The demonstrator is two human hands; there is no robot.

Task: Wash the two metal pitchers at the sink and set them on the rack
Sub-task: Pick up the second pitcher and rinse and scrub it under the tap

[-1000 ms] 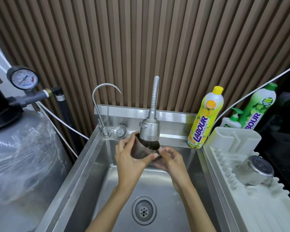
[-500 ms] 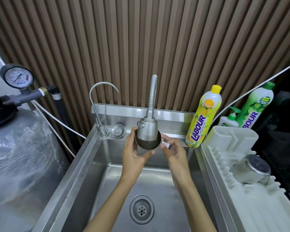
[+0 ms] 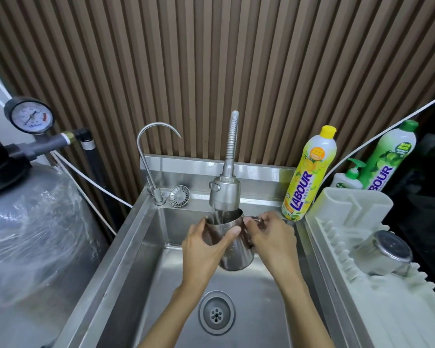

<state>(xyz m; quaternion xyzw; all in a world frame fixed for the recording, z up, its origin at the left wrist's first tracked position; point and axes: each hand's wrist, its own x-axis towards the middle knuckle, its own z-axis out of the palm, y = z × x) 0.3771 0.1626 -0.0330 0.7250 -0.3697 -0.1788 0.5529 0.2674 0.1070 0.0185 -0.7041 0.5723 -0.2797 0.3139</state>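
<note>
The left forearm (image 3: 171, 315) and right forearm (image 3: 301, 310) are stretched from 6 o'clock toward 12, converging. The left hand (image 3: 206, 243) is wrapped round the pitcher (image 3: 236, 254) from 9 o'clock, thumb laid across its near wall. The right hand (image 3: 271, 237) is curled onto it at 3 o'clock.

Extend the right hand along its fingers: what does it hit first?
The pitcher: the right hand points left and slightly away, fingers at its handle. Past that, probably the left hand, though depth is unclear.
</note>
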